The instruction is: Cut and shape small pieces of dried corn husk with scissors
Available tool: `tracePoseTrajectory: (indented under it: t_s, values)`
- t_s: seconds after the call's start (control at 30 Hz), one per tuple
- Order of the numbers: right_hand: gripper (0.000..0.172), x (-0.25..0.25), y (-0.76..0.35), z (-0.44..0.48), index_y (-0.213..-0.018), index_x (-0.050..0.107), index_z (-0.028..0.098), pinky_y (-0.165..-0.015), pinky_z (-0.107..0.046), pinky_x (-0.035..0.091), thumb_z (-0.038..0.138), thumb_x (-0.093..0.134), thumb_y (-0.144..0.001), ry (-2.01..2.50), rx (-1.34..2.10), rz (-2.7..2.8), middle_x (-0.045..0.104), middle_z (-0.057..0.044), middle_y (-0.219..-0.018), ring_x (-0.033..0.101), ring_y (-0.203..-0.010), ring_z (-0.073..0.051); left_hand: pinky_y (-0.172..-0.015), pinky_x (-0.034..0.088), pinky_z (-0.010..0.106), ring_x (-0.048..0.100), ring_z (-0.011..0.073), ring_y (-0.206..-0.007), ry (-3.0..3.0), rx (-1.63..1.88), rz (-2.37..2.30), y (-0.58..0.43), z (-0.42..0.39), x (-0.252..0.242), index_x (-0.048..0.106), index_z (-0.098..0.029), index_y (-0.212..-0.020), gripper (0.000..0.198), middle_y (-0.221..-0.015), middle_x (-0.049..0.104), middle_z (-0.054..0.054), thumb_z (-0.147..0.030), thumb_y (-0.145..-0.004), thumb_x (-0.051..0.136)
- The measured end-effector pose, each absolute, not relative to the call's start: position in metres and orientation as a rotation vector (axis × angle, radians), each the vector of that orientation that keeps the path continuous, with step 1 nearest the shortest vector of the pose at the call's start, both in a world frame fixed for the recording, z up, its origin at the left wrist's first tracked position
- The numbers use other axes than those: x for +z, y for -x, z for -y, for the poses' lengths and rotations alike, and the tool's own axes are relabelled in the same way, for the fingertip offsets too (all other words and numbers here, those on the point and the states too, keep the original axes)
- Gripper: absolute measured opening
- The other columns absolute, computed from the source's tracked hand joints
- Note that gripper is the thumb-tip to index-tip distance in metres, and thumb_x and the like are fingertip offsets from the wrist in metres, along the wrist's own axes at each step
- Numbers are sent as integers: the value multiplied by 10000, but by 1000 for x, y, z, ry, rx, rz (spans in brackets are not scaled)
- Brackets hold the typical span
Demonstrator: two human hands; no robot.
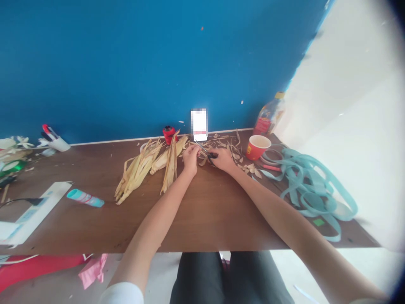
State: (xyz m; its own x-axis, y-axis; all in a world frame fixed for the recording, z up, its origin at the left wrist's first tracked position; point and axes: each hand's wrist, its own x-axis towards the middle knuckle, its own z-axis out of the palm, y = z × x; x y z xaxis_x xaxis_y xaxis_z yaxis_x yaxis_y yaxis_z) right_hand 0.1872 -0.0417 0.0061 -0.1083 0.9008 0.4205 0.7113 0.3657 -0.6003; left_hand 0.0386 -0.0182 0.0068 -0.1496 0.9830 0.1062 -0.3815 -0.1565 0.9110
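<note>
My right hand (221,158) is closed around the dark handles of a pair of scissors (211,157), whose blades point up and left toward my other hand. Fingers pinched together, my left hand (190,158) is at the blade tips; what it holds is too small to make out. Dried corn husks (139,166) lie in a bundle to the left, with another upright-looking husk (170,164) just beside my left wrist. Narrow cut husk strips (226,143) are scattered behind and right of my hands, and small petal-shaped pieces (251,169) lie by my right wrist.
A phone (199,124) leans on the blue wall near a red roll (169,134). Right stand a red paper cup (257,147), a bottle (268,114) and tangled teal ribbon (306,181). Left are a glue stick (85,197), a power strip (41,211) and a pen cup (60,144).
</note>
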Motion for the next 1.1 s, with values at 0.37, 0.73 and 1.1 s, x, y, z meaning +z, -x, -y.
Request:
tracePoseTrajectory:
  t_s: [0.37,0.73,1.1]
  values:
    - [350,9,-187,42,-990,754,222,-643,-241,433,236,620,-667,1489,324,1857,728,-21,-789,632,-726,-176,-543,375,205,483,74,-552,-1047,1535,-1006,-35,17,11,644,-135,-679,102,-655,608,16,-236,-671,657]
    - [348,13,-187,45,-994,748,242,-636,-236,421,226,601,-678,1545,330,1904,715,-3,-767,618,-728,-176,-519,368,209,477,84,-536,-1134,1494,-1040,-28,12,11,635,-145,-627,92,-585,573,2,-227,-654,665]
    - [370,11,-187,42,-1105,652,192,-796,-274,471,218,541,-752,1437,336,1667,710,-36,-990,635,-854,-181,-553,415,224,535,109,-595,-1214,1492,-1070,-33,22,11,710,-149,-772,188,-688,648,37,-312,-679,710]
